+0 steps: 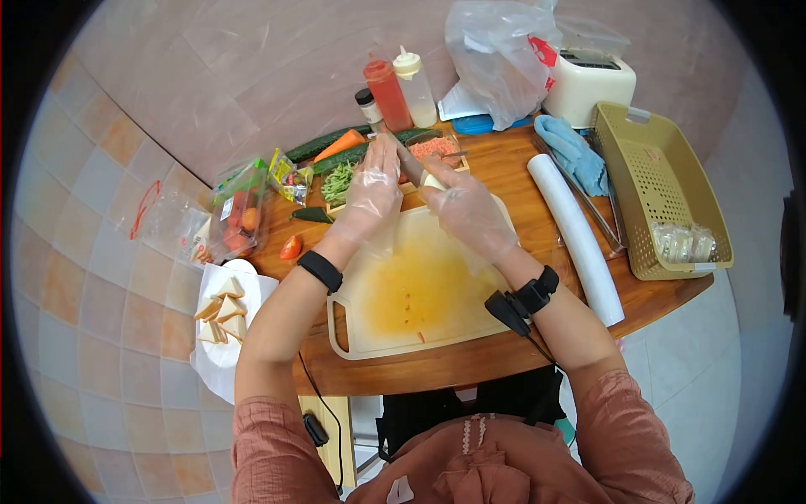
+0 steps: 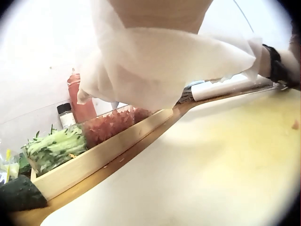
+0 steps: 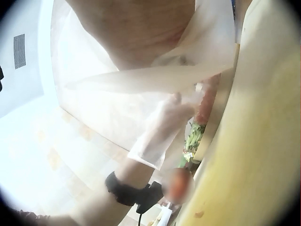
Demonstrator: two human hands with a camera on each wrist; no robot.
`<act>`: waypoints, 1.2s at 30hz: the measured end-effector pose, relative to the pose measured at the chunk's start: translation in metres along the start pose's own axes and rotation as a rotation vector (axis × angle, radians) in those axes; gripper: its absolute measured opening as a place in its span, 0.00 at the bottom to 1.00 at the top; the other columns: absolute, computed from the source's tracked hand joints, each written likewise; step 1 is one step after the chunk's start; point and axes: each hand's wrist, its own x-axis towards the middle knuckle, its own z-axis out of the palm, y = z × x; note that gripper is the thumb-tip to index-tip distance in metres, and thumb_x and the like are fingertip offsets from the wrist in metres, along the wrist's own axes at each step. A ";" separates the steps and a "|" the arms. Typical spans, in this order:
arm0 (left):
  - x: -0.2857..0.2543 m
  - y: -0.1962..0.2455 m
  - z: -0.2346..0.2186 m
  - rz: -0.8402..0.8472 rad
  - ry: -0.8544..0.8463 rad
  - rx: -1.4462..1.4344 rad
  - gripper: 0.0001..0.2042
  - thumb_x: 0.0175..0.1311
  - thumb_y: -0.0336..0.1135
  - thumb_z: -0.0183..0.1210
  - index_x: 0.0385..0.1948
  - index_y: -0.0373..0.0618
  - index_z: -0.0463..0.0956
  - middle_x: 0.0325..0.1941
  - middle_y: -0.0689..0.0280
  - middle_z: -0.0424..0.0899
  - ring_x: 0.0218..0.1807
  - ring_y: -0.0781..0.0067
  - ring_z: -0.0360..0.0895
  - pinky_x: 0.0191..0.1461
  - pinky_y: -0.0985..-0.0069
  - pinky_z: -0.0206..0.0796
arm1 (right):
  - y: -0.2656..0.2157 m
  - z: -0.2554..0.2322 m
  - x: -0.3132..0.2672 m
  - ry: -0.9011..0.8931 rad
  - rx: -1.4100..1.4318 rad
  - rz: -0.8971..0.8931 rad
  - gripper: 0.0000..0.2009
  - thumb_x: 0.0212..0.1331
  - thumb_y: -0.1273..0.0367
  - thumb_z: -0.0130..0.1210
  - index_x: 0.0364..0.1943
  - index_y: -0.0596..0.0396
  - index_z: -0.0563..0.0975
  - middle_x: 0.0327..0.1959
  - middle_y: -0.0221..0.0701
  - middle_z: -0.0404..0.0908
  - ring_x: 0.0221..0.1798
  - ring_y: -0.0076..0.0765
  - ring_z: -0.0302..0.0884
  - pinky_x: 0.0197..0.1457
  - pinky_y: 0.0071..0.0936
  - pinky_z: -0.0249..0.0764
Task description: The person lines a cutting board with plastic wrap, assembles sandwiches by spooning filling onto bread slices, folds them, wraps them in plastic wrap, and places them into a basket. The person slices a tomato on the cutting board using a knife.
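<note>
Both hands wear clear plastic gloves over the cutting board point(image 1: 369, 328), whose surface is stained yellow. In the head view my right hand point(image 1: 472, 212) grips a kitchen knife by its pale handle point(image 1: 433, 181), with the blade point(image 1: 406, 158) slanting up to the left. My left hand point(image 1: 378, 189) lies alongside the blade with its fingers extended, fingertips right at the metal. Just beyond the hands is a wooden tray point(image 2: 101, 157) of shredded cucumber point(image 2: 56, 148) and chopped pink filling point(image 2: 110, 126). Gloves hide much of the knife in both wrist views.
Cucumbers, a carrot point(image 1: 340, 144) and sauce bottles point(image 1: 388, 94) line the back. Left are a tomato piece point(image 1: 290, 247), a tomato box point(image 1: 239, 214) and sandwich triangles point(image 1: 225, 311) on a plate. At right lie a white roll point(image 1: 575, 239), blue cloth point(image 1: 573, 151), toaster point(image 1: 590, 88) and basket point(image 1: 646, 181).
</note>
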 end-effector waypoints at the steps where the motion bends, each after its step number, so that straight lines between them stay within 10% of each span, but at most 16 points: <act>1: -0.002 -0.002 0.001 0.000 0.002 0.003 0.33 0.60 0.25 0.56 0.71 0.31 0.59 0.76 0.43 0.61 0.76 0.44 0.63 0.76 0.54 0.59 | 0.000 0.000 -0.001 0.002 0.038 0.007 0.26 0.66 0.67 0.55 0.68 0.60 0.71 0.50 0.42 0.85 0.39 0.27 0.79 0.45 0.24 0.75; 9: 0.000 -0.017 -0.010 -0.079 -0.045 0.077 0.31 0.63 0.23 0.54 0.71 0.36 0.60 0.75 0.45 0.65 0.74 0.41 0.64 0.74 0.58 0.64 | 0.003 0.000 -0.001 0.031 -0.006 0.007 0.26 0.65 0.67 0.56 0.68 0.57 0.73 0.29 0.29 0.81 0.27 0.20 0.72 0.33 0.23 0.71; 11: 0.008 -0.021 -0.013 -0.028 0.002 0.071 0.31 0.63 0.23 0.53 0.71 0.37 0.60 0.75 0.45 0.64 0.74 0.40 0.64 0.74 0.58 0.64 | 0.000 0.000 -0.003 0.034 0.007 0.072 0.23 0.61 0.65 0.54 0.63 0.50 0.78 0.35 0.53 0.82 0.37 0.53 0.81 0.45 0.38 0.77; 12: 0.012 -0.022 -0.014 0.025 0.050 0.064 0.31 0.63 0.22 0.53 0.72 0.38 0.60 0.75 0.46 0.64 0.74 0.40 0.64 0.74 0.57 0.63 | 0.001 0.001 -0.003 0.032 0.007 0.073 0.23 0.61 0.65 0.54 0.63 0.50 0.78 0.35 0.53 0.82 0.37 0.53 0.81 0.45 0.38 0.77; 14: 0.016 -0.023 -0.016 0.049 0.043 0.108 0.31 0.64 0.22 0.52 0.72 0.37 0.60 0.75 0.46 0.64 0.74 0.39 0.64 0.74 0.57 0.63 | 0.006 0.003 -0.002 0.004 0.032 0.017 0.25 0.65 0.68 0.56 0.67 0.58 0.74 0.28 0.27 0.79 0.28 0.19 0.71 0.33 0.22 0.70; 28: 0.013 -0.048 -0.018 0.001 -0.093 0.136 0.25 0.62 0.21 0.50 0.65 0.39 0.71 0.74 0.49 0.68 0.70 0.51 0.71 0.71 0.63 0.66 | 0.004 -0.001 -0.003 0.028 0.095 0.120 0.26 0.67 0.68 0.58 0.69 0.54 0.72 0.34 0.30 0.80 0.31 0.21 0.73 0.36 0.22 0.72; 36: 0.011 -0.023 -0.065 -0.318 -0.038 -0.318 0.13 0.62 0.25 0.58 0.47 0.44 0.85 0.43 0.59 0.90 0.44 0.64 0.85 0.52 0.71 0.75 | 0.018 0.002 -0.002 0.111 0.112 0.020 0.25 0.62 0.67 0.55 0.65 0.52 0.76 0.24 0.42 0.78 0.25 0.33 0.75 0.34 0.31 0.73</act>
